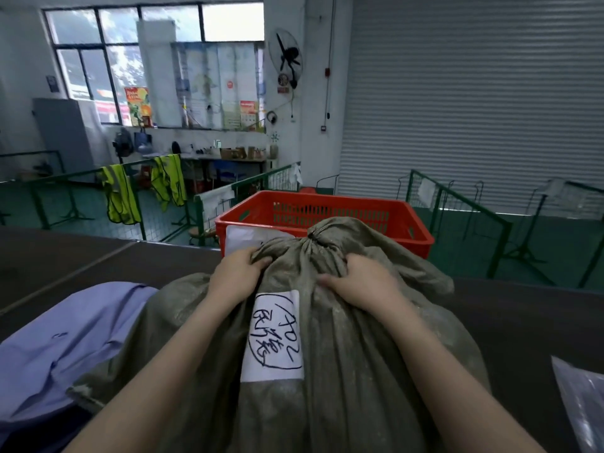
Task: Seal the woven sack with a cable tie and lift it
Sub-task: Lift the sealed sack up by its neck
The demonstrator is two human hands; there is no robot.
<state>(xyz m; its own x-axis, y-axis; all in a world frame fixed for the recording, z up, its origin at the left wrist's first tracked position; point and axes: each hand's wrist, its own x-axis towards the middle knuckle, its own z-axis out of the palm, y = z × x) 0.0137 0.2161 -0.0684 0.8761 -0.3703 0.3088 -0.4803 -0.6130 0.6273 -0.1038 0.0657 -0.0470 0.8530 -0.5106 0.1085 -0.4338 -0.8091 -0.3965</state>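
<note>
A large olive-green woven sack [359,354] fills the middle of the view, resting on a dark table. Its neck [312,238] is gathered tight into a bunch at the top; the cable tie itself is too small to make out. A white label [273,335] with black handwriting is stuck on the sack's front. My left hand [237,274] grips the sack fabric just left of the neck. On the other side my right hand [356,282] clutches the fabric just right of the neck. Both sets of fingers dig into the cloth.
A red plastic crate [327,217] stands right behind the sack. A lilac shirt [65,348] lies at the left on the dark table [523,322]. A clear plastic bag [581,397] pokes in at the right edge. Green railings and a shutter door lie beyond.
</note>
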